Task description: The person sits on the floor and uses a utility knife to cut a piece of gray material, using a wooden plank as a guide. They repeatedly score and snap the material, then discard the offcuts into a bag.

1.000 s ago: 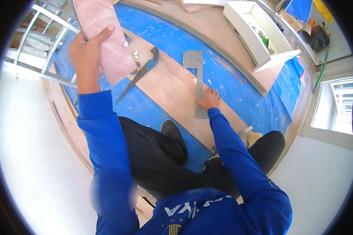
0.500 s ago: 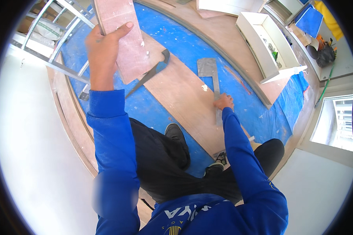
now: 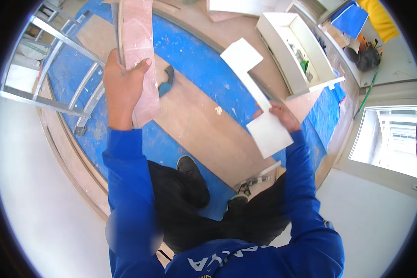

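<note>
A long pinkish plywood strip (image 3: 141, 44) is gripped in my left hand (image 3: 123, 88), with the thumb across its face. The strip is raised and tilted, and its far end leaves the picture. To the right, my right hand (image 3: 286, 116) is closed on the narrow middle of a white notched panel (image 3: 270, 135), which has a wide block at each end. Under both pieces lies a wide plywood plank (image 3: 213, 134) on the floor. A handsaw (image 3: 168, 81) with a blue and black handle rests on it; the strip hides its blade.
Blue plastic sheeting (image 3: 190, 51) covers the floor. An aluminium ladder (image 3: 62, 39) stands at the left. A white open drawer-like box (image 3: 275, 44) with small items inside is at the upper right. Metal hardware (image 3: 257, 180) lies by my shoe, and a window (image 3: 384, 139) is at the right.
My right hand has lifted the notched panel off the floor and plank, and its white face now shows instead of grey. The strip in my left hand has turned more upright, covering the saw blade.
</note>
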### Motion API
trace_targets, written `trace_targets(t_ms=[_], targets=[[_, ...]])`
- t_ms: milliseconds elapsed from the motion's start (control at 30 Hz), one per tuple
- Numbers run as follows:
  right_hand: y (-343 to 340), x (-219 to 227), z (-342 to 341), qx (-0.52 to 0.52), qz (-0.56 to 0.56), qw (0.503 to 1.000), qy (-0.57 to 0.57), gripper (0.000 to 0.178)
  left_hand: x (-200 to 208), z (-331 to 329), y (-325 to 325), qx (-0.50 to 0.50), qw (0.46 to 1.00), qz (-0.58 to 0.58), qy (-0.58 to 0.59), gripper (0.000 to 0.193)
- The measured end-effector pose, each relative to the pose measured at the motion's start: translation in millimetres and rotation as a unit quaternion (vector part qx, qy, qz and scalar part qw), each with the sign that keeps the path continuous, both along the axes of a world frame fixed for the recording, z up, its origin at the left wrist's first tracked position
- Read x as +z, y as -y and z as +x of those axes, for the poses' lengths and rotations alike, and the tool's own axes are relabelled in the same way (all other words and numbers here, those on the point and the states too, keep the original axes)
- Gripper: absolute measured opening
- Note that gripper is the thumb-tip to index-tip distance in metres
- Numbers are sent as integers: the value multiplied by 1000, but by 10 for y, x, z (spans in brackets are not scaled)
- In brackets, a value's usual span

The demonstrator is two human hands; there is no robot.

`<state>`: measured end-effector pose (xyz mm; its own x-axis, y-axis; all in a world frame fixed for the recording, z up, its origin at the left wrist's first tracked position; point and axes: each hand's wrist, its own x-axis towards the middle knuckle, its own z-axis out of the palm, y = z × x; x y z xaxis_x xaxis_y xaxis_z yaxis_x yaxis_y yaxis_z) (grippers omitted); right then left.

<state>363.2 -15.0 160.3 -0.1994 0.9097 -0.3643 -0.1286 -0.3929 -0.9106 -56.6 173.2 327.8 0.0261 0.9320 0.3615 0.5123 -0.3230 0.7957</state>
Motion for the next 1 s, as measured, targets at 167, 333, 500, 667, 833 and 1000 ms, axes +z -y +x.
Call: trace_targets(t_ms=[167,333,500,667,833,1000], targets=[[-255,1131,11,-27,-53,996,68,33,-366,10,-172,80,983,-93,-140,63],[-203,2025,184,-36,-52,982,179,35,-853,126,-50,39,974,-186,-121,59],[334,2557,417,-3,-95,907,411,30,-666,219,627,43,867,-383,316,52],[1390,3290,521,-28,-177,758,627,33,265,-5,1568,84,724,-475,493,51],[2159,4070,184,-14,-247,764,596,37,1501,-524,1855,80,658,-556,501,48],[2145,4805,-510,-37,-295,770,564,36,2218,-1018,1433,35,674,-595,437,36]])
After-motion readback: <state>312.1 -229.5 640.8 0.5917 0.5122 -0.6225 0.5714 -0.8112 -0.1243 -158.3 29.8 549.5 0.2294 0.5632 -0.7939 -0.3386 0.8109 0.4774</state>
